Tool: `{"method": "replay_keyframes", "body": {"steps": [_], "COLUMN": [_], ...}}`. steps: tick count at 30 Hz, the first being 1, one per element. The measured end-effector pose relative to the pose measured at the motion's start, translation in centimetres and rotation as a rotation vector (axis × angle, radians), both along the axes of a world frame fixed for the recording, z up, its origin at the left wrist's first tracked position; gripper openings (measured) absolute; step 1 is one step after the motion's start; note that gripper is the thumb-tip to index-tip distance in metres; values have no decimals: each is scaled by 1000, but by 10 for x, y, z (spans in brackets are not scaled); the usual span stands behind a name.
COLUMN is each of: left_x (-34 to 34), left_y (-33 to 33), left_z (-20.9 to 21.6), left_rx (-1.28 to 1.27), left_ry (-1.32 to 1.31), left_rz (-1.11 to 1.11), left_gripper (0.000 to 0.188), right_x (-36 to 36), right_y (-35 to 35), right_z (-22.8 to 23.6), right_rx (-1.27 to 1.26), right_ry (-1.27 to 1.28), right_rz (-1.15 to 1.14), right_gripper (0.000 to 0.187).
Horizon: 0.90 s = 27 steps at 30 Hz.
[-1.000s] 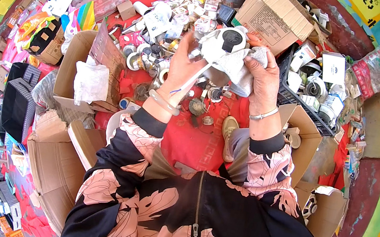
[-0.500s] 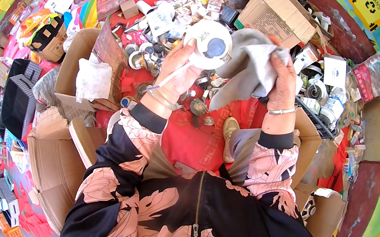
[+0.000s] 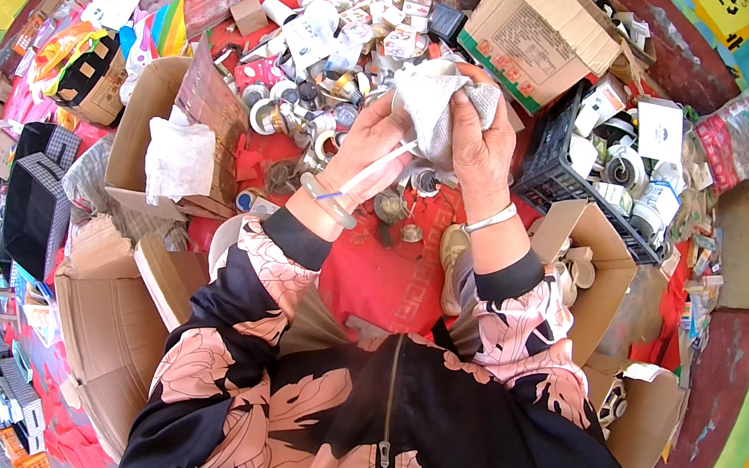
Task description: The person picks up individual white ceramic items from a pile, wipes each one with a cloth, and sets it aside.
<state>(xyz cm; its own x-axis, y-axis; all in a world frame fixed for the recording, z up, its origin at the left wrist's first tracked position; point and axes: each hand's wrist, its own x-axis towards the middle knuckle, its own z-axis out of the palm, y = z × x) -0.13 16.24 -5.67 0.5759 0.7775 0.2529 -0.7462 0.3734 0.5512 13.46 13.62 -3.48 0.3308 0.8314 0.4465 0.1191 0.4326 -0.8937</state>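
In front of me, above the red floor covering, both hands are brought together around a grey-white cloth point(image 3: 436, 110). My left hand point(image 3: 371, 141) is closed on a white round disc-shaped piece, which the cloth now hides almost entirely. A thin white cord point(image 3: 380, 170) runs from it down across my left wrist. My right hand point(image 3: 482, 148) pinches the cloth, thumb on the near side, and presses it against the disc. Beyond my hands lies a heap of small white boxes and round fittings point(image 3: 320, 89).
A dark plastic crate point(image 3: 547, 164) of round parts and boxes stands at right, beside an open carton point(image 3: 611, 286). Further cartons stand at left, one point(image 3: 141, 128) with a white sheet point(image 3: 179, 161) over its edge. A large carton point(image 3: 539, 38) lies at the back.
The right hand has moved left and brought the cloth over the disc, whose face showed before. The left hand stays nearly in place, still holding the disc.
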Motion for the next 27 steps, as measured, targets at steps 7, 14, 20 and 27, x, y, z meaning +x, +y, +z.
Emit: {"method": "replay_keyframes", "body": {"steps": [7, 14, 20, 27], "left_x": [-1, -12, -9, -6], "left_y": [-5, -3, -2, -2], "left_z": [6, 23, 16, 7], "left_rx": [51, 59, 135, 112], "left_ry": [157, 118, 211, 378], "left_rz": [-30, -35, -114, -156], "left_gripper": [34, 37, 36, 29], "right_x": [39, 85, 45, 44], "right_y": [10, -17, -15, -15], "right_z": [2, 28, 14, 20], "right_rx": [-267, -240, -281, -336], "right_ry": [736, 585, 364, 60], "right_rz": [97, 248, 364, 368], "right_gripper": [36, 29, 24, 31]}}
